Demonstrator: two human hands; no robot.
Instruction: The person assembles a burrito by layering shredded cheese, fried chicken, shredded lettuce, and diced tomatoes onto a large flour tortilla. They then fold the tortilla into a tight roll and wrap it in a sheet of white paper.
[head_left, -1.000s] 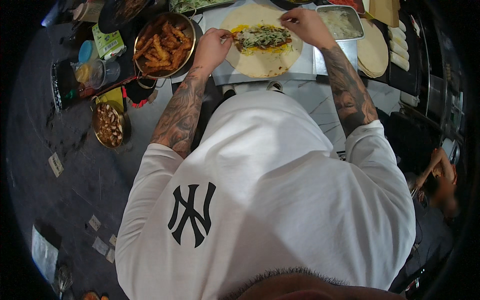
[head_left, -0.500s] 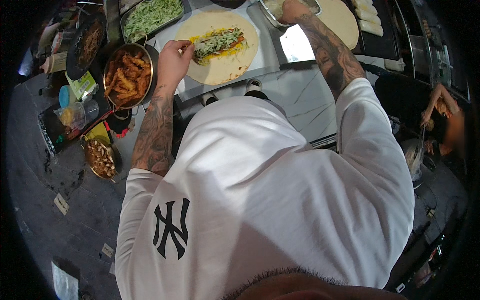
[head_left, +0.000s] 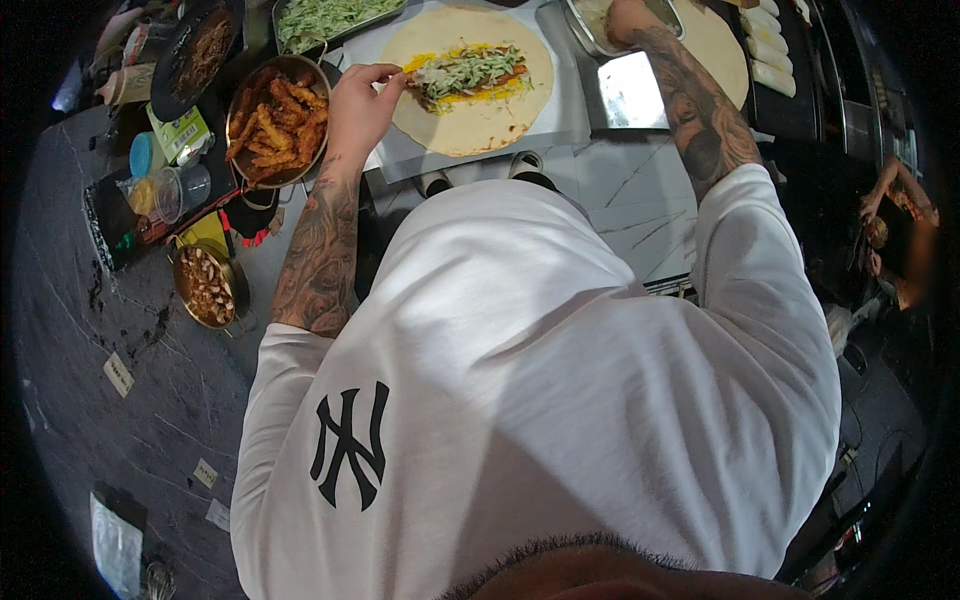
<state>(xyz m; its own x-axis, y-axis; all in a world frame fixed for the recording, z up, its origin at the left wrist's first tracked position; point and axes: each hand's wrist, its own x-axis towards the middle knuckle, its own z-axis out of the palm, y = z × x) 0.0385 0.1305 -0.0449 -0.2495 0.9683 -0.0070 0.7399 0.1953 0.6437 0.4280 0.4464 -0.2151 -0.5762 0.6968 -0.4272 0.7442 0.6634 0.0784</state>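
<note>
A round flatbread [head_left: 500, 135] lies on white paper, with a strip of filling [head_left: 470, 75] across it: shredded green cabbage, yellow shreds and something orange-brown. My left hand [head_left: 365, 105] is at the filling's left end, thumb and forefinger pinched together; whatever they hold is too small to make out. My right hand [head_left: 632, 20] reaches into a metal tray [head_left: 590, 40] of pale food at the top. Its fingertips are hidden, so its grip does not show.
Left of my left hand stand a pan of fried strips [head_left: 280, 125], a cabbage tray [head_left: 330, 20] and a dark plate of shredded meat [head_left: 200, 60]. A smaller pan [head_left: 208, 285] sits lower. Another flatbread [head_left: 725, 55] and white rolls [head_left: 770, 50] are right. A co-worker's arm [head_left: 885, 190] shows far right.
The whole view has shifted, so the table things sit farther right and slightly higher. Both hands stay at the same places: left at the filling's end, right in the metal tray.
</note>
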